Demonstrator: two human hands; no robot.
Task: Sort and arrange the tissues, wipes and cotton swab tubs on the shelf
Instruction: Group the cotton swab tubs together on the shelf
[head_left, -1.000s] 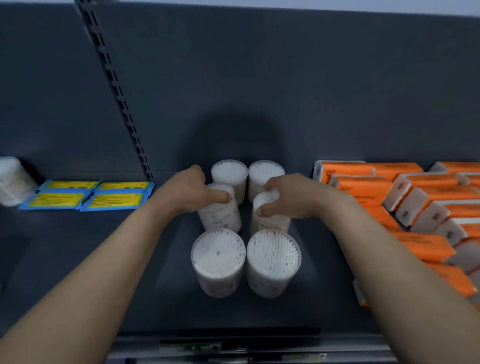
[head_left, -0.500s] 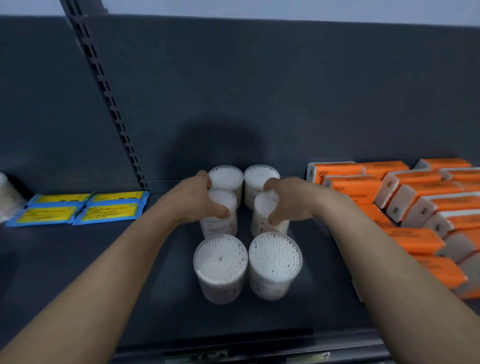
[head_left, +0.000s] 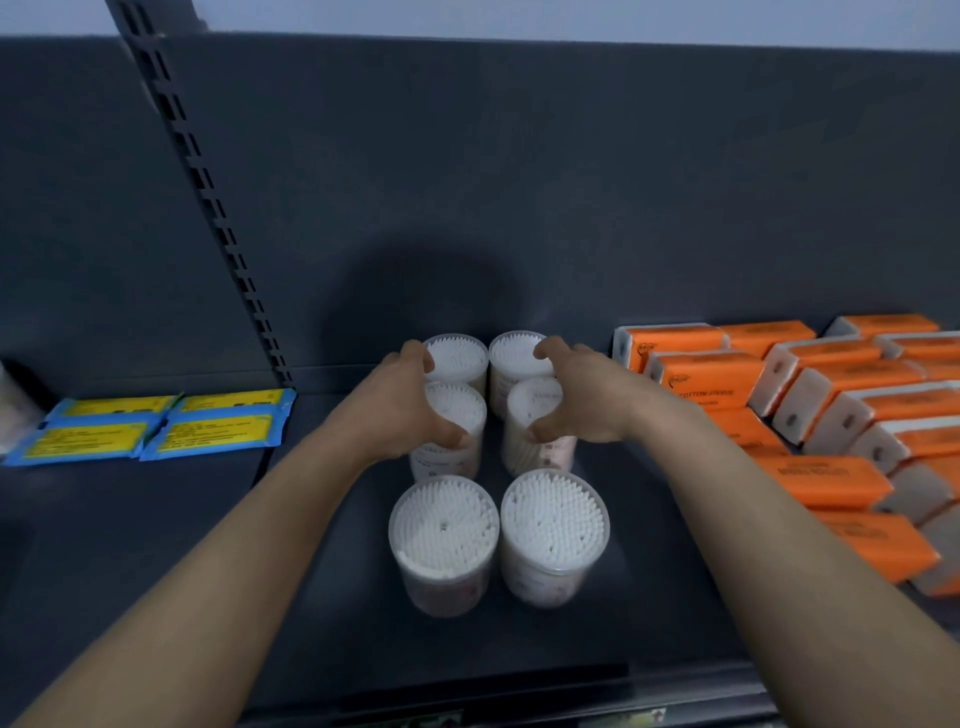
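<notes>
Six clear cotton swab tubs stand in two columns on the dark shelf (head_left: 156, 525). My left hand (head_left: 400, 400) curls round the middle-left tub (head_left: 460, 410), thumb at its front, fingertips by the rim of the back-left tub (head_left: 462, 356). My right hand (head_left: 587, 395) curls round the middle-right tub (head_left: 535, 405) the same way, fingertips at the back-right tub (head_left: 514, 353). The front-left tub (head_left: 444, 530) and front-right tub (head_left: 553, 525) stand untouched. Orange tissue packs (head_left: 711, 374) lie to the right. Blue-and-yellow wipe packs (head_left: 208, 431) lie flat to the left.
A slotted upright post (head_left: 218, 218) runs up the grey back panel between the wipes and the tubs. A pale item (head_left: 13, 410) is cut off at the far left. The shelf's front lip (head_left: 467, 691) runs below the front tubs.
Both hands have slid a little toward the back panel with the middle tubs, and their fingers have spread to reach the back pair. The front tubs stay put.
</notes>
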